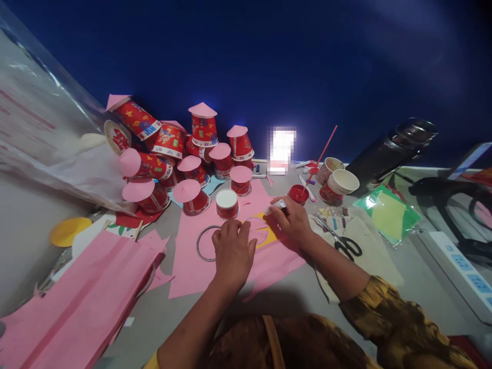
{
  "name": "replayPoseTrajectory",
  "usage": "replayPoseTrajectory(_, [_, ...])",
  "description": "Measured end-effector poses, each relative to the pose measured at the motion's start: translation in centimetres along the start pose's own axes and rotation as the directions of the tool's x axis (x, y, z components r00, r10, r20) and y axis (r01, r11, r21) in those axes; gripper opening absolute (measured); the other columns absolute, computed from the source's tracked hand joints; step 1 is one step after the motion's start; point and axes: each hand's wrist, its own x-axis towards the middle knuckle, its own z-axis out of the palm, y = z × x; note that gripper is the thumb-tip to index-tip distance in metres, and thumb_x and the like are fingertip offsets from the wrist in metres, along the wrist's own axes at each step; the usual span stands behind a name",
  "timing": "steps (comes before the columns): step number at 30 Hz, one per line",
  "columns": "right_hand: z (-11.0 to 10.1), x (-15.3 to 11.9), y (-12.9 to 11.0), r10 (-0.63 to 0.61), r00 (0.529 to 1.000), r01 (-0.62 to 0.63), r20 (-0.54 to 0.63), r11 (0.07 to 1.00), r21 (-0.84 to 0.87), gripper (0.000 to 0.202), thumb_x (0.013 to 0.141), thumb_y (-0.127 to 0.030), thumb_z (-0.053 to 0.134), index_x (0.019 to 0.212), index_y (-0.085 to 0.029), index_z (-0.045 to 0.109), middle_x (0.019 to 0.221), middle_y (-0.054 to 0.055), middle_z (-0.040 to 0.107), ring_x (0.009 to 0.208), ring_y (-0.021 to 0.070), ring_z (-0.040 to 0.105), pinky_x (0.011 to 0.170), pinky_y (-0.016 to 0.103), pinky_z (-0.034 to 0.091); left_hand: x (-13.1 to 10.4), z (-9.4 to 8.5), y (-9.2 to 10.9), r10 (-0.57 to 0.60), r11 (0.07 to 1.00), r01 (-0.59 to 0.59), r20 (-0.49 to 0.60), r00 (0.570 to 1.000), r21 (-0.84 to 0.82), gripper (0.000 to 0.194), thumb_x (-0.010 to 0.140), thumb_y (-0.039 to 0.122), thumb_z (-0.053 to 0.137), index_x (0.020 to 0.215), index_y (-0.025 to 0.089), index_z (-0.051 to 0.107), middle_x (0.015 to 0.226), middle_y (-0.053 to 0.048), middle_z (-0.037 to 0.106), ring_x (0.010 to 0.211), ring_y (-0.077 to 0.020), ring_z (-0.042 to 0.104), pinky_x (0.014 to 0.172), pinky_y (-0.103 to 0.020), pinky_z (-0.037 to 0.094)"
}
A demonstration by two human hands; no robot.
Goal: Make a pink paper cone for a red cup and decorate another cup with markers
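In the head view, a slit pink paper disc (258, 236) with a darker outline lies at the centre of the frame, on yellow paper (271, 234) over a larger pink sheet (188, 271). The left hand (233, 251) rests palm down at the disc's left edge, fingers loosely curled and slightly spread, thumb apart from the index finger; how firmly it presses does not show. The right hand (292, 221), just right of centre, has its fingers closed around a small white tube (277, 205) above the disc's upper right.

The disc looks very light and thin, likely stiff enough to lie flat but easy to crease or tear at the slit. Fingertips along the rim, away from the cut, seem the best hold. The tube appears firm, and a pinch around its body should suit it.

Left of the disc lies a grey ring (198, 243); just above that, an upturned red paper cup (226, 200) shows its white base. Pink-capped cups (203, 132) are piled in the upper left; black-handled scissors (336, 236) lie right of centre.
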Motion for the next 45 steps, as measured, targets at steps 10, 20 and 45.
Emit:
replayPoseTrajectory(10, [0.8,-0.7,-1.8,-0.028,0.987,0.016,0.160,0.997,0.077,0.014,0.100,-0.034,0.063,0.102,-0.022,0.070,0.091,0.006,0.078,0.081,0.0223,0.069,0.072,0.031,0.044,0.1,0.1,0.0,0.023,1.000,-0.023,-0.006,1.000,0.012,0.028,0.094,0.025,0.069,0.120,0.028,0.078,0.126,-0.014,0.066,0.120,-0.0354,0.058,0.096,-0.053,0.042])
replayPoseTrajectory(20, [-0.4,-0.1,0.0,0.138,0.989,-0.121,-0.045,0.954,0.273,0.025,0.099,-0.043,0.056,0.099,-0.021,0.068,0.092,0.007,0.076,0.078,0.0205,0.069,0.074,0.033,0.052,0.0,0.4,-0.4,0.032,0.999,-0.033,-0.039,0.999,-0.020,0.034,0.094,0.025,0.066,0.127,0.025,0.073,0.125,-0.013,0.067,0.117,-0.0334,0.059,0.096,-0.052,0.041])
replayPoseTrajectory(45, [1.5,0.3,-0.8,-0.077,0.988,0.045,0.133,0.972,0.231,0.016,0.097,-0.034,0.066,0.104,-0.022,0.072,0.094,0.006,0.079,0.084,0.0208,0.070,0.077,0.030,0.047,1.0,0.6,-0.6,-0.010,0.989,-0.005,-0.101,0.995,-0.148,0.023,0.099,0.020,0.054,0.109,0.019,0.074,0.101,-0.008,0.079,0.103,-0.0300,0.067,0.088,-0.045,0.040])
